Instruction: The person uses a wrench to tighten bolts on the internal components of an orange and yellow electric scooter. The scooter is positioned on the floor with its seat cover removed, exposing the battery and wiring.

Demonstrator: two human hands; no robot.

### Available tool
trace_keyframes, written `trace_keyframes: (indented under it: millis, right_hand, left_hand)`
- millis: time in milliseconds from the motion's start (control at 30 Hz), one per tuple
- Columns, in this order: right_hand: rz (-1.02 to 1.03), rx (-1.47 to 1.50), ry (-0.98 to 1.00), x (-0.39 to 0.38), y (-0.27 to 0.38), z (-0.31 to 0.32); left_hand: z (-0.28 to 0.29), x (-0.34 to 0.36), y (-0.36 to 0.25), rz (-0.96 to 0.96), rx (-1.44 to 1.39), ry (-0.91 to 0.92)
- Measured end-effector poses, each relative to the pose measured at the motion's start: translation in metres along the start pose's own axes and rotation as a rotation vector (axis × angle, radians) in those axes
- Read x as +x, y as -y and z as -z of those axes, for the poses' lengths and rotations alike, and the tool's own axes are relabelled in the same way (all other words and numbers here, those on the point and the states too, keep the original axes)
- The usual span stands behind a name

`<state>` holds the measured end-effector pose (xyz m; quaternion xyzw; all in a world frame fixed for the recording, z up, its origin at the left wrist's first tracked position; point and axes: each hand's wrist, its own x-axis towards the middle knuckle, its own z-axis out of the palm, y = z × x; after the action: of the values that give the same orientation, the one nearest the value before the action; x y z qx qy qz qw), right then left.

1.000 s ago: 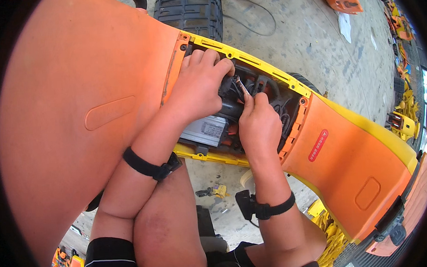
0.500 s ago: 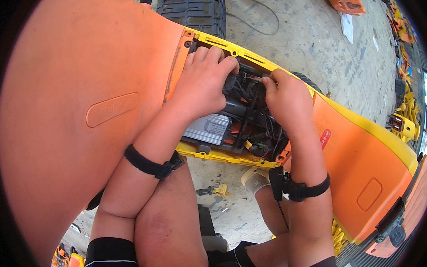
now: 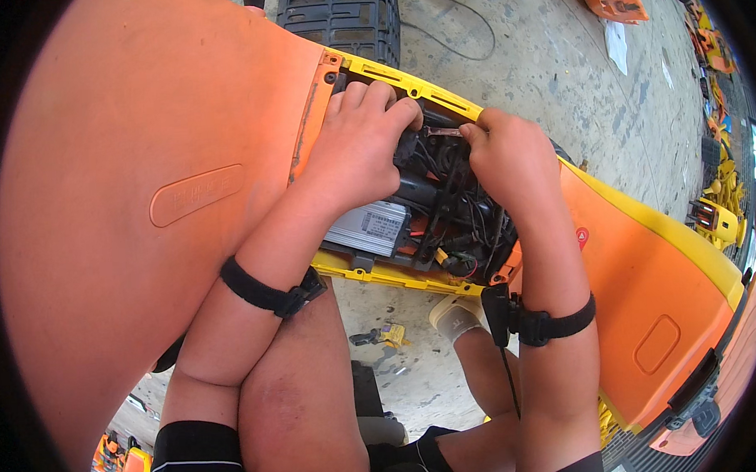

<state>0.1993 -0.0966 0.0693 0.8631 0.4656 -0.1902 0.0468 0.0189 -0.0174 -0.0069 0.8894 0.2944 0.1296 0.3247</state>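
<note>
My left hand (image 3: 362, 137) reaches into the open compartment, fingers curled over dark parts near the far left corner; whatever it grips is hidden. My right hand (image 3: 513, 165), right of it, is closed on the end of a wrench (image 3: 444, 132), which lies nearly level, its head among dark parts beside my left fingertips. The yellow rim (image 3: 453, 107) frames black tubes, bundled cables (image 3: 476, 224), a silver finned box (image 3: 367, 230) and a yellow connector (image 3: 443, 256). An orange body panel (image 3: 116, 137) fills the left; another orange panel (image 3: 637, 252) extends right beneath my right forearm.
A black tyre (image 3: 337, 29) stands beyond the compartment. Orange parts (image 3: 611, 3) and a white sheet (image 3: 617, 46) lie on the floor, with yellow pieces (image 3: 719, 220) along the right. A small yellow-and-black object (image 3: 388, 335) sits below the vehicle, near my legs.
My right hand has moved up and right, swinging the wrench from steeply slanted to nearly level. My left hand has shifted only slightly.
</note>
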Motion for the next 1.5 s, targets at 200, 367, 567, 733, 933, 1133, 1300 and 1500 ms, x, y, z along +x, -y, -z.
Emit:
trace_keyframes:
  millis: [200, 367, 567, 733, 933, 1133, 1300, 1500]
  right_hand:
    - [0.034, -0.051, -0.122, 0.002, 0.005, -0.007]
    - [-0.012, -0.05, -0.196, -0.002, 0.007, -0.017]
    - [-0.099, -0.031, -0.187, -0.033, 0.001, -0.043]
    - [-0.141, 0.052, -0.176, -0.078, 0.036, -0.079]
    - [-0.232, 0.385, -0.114, -0.061, 0.014, -0.04]
    - [-0.139, 0.266, 0.018, -0.028, -0.009, -0.011]
    - [-0.044, 0.15, -0.018, -0.013, -0.01, -0.009]
    - [0.04, 0.057, -0.163, -0.002, -0.006, -0.013]
  left_hand:
    - [0.0, 0.0, 0.0, -0.006, -0.011, -0.012]
    - [-0.001, 0.0, 0.0, -0.001, -0.002, -0.006]
    - [-0.002, -0.001, 0.001, -0.008, -0.006, -0.014]
    - [-0.002, 0.0, 0.0, -0.008, -0.004, -0.014]
    - [-0.001, -0.001, 0.0, -0.019, -0.007, -0.023]
    - [-0.002, -0.001, 0.003, -0.012, -0.012, -0.009]
    - [-0.002, -0.001, 0.002, -0.006, -0.016, -0.007]
    - [0.0, 0.0, 0.0, 0.005, 0.007, -0.011]
